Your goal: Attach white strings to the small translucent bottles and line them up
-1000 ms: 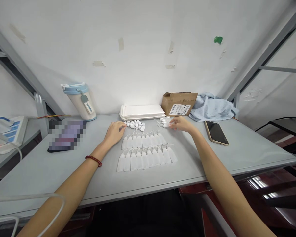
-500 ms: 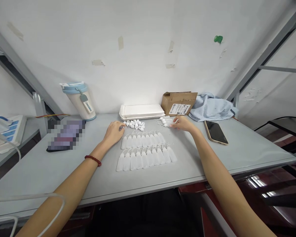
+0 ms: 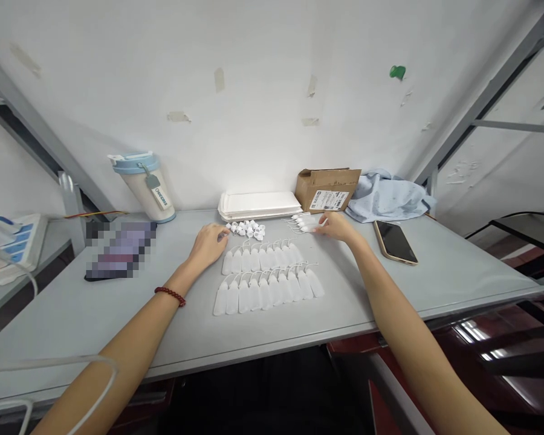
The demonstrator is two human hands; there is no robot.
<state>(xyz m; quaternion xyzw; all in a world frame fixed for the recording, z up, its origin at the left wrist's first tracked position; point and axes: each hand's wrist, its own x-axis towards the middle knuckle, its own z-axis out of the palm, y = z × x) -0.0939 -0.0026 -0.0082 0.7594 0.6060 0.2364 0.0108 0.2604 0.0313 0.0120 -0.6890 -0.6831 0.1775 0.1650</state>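
Note:
My left hand (image 3: 207, 246) rests on the desk with its fingers loosely bent and apart, its fingertips beside a pile of small white caps (image 3: 249, 230). Nothing shows in its grasp. At the back, my right hand (image 3: 336, 227) has thumb and fingers closed round the end of a small translucent squeeze bottle (image 3: 316, 227). More such bottles with thin white tips lie against it. Between my forearms, similar flat bottles lie in two neat rows, a back row (image 3: 263, 258) and a front row (image 3: 267, 292), their thin curved tips pointing toward the wall.
White flat trays (image 3: 260, 204) are stacked by the wall, beside a cardboard box (image 3: 329, 190) and a light blue cloth (image 3: 387, 196). A phone (image 3: 395, 241) lies at right. At left are a tumbler (image 3: 145, 187), a blurred dark device (image 3: 122, 249) and a power strip (image 3: 20, 241).
Both hands stay in nearly the same places. The view has shifted very slightly; the caps and bottle rows look unchanged.

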